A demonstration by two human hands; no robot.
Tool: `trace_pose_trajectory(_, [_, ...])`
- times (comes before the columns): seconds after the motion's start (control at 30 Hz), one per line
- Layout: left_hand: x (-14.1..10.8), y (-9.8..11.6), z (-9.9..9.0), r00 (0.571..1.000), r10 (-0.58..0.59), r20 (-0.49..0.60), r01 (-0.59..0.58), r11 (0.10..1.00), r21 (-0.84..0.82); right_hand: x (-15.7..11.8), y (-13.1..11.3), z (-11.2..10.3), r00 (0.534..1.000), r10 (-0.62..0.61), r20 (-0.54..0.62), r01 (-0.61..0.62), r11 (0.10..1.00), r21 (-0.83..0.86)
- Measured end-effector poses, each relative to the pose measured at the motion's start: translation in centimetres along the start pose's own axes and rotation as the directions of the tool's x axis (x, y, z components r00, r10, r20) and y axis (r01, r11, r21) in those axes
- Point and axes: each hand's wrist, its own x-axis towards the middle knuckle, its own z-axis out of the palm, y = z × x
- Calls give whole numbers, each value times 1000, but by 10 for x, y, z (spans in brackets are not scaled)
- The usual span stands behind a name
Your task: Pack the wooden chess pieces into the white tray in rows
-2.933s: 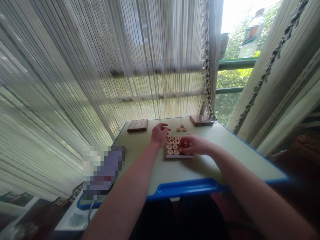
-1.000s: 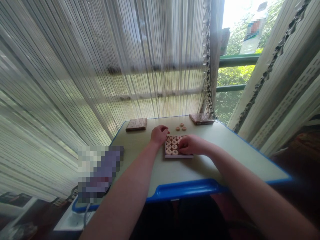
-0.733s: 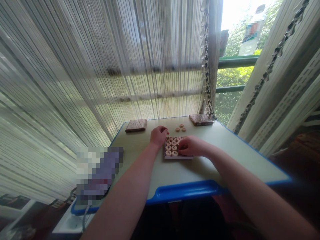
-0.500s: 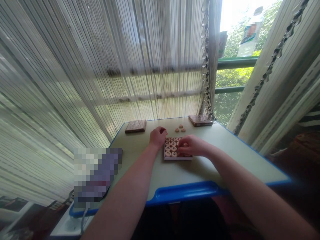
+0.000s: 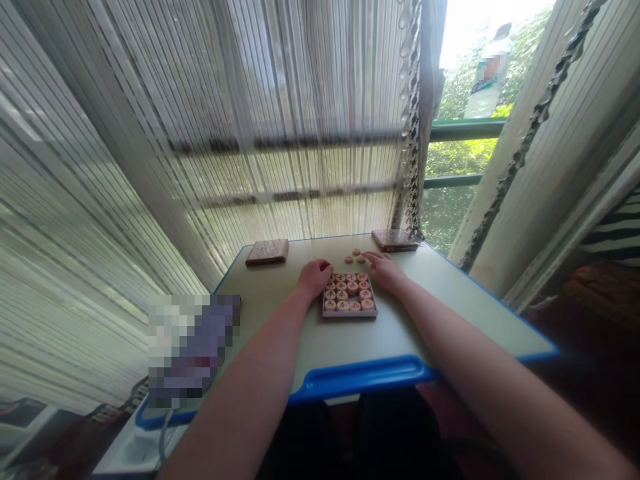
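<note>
A shallow square box point(image 5: 350, 315) of round wooden Chinese chess pieces point(image 5: 342, 295) sits in front of me, the pieces in rows with red and dark characters. One gap shows in the third row, right of centre. My left hand point(image 5: 315, 277) rests at the box's far left corner, fingers curled and pinched together; whatever is between them is hidden. Beyond the box lie three loose chess pieces point(image 5: 349, 259) in a small cluster. My right hand point(image 5: 385, 270) reaches past the box's right side, fingers stretched to the nearest right loose piece; contact is unclear.
A brown flat wooden case point(image 5: 267, 252) lies at the table's far left, and a similar case point(image 5: 395, 240) at the far right. On the left edge is a blurred-out device point(image 5: 205, 353) with a cable. The table point(image 5: 250, 320) has a blue rim with a front groove.
My right hand has left the pieces in the box and moved forward to the loose ones. The gap in the box is now uncovered. My left hand stays by the corner.
</note>
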Motion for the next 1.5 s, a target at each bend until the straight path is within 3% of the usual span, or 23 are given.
trace_pose_trajectory(0.1, [-1,0,0,1000,-1,4,1,1000,0,0,-2,-2,998,0,71,1,1000,-21])
trace_pose_trajectory(0.5, [0,-2,0,1000,1,-3,-1,999,-52,-2,-5,-13,996,69,51,-68,998,-19])
trace_pose_trajectory(0.7, [0,-7,1,999,-40,-29,37,994,-100,-2,-4,-10,999,36,39,-37,999,23])
trace_pose_trajectory(1.07, [-5,-7,0,991,-92,-101,90,995,-31,-8,-1,-15,995,94,-34,-90,990,110])
trace_pose_trajectory(1.2, [-4,-6,0,990,-96,-104,94,995,-24,-9,-1,-14,996,87,1,-86,983,159])
trace_pose_trajectory(1.33, [4,-10,0,964,-237,-122,233,971,-49,-11,-2,-12,999,50,15,-51,994,94])
trace_pose_trajectory(1.5, [25,-11,-4,916,-397,-55,396,918,-21,-10,-3,-12,997,78,16,-79,996,53])
